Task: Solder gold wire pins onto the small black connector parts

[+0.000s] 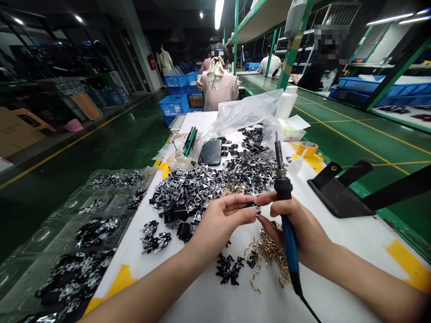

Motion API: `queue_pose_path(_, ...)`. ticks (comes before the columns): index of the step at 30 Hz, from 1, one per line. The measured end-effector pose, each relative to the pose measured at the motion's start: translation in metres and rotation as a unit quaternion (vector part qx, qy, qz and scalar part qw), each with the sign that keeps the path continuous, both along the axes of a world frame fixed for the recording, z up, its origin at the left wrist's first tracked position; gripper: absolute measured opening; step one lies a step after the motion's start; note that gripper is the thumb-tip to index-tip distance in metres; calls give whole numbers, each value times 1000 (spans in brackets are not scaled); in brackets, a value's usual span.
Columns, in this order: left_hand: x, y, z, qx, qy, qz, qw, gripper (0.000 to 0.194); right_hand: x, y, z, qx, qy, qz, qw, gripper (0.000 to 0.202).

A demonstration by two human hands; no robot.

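Note:
Between its thumb and fingers, my left hand [224,220] pinches a small black-and-silver part [256,209]. My right hand [299,229] meets it there, its fingertips at the same part. A soldering iron [287,224] with a blue handle is held in my right hand, its tip pointing up and away and its cord trailing down. Below the hands lie a pile of brass-coloured curved pieces [274,255] and a cluster of small black pieces [229,269]. Beyond them spreads a large heap of black-and-silver parts [188,188]. The fingers partly hide the held part.
A phone [210,151], a plastic bag [242,112], a white bottle [287,103] and orange tape [307,149] sit farther back. A black metal stand [341,190] is at right. Clear trays [101,215] of parts stand at left. A person in pink [220,87] sits ahead.

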State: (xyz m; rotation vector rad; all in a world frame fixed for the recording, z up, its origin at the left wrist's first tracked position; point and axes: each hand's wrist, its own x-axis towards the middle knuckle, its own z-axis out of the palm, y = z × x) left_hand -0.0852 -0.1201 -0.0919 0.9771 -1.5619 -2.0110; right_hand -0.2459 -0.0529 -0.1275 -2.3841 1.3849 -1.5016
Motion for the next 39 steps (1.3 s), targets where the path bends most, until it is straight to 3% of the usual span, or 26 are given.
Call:
queue_pose_path(9,0,-3,0,32,6,0,999,39,-1,2,-2,20,11,4,1000,27)
queue_pose_path(20,-1,0,2,-38,-31,14,999,36,0,4,-5,10,34,-5,999,28)
queue_pose_path(26,1,5,-2,-72,-8,23,997,33,-1,2,-9,-14,6,8,1000,33)
queue_pose_path(39,2,8,5,-109,2,49,993,25,-4,5,-9,-4,-24,24,999,35)
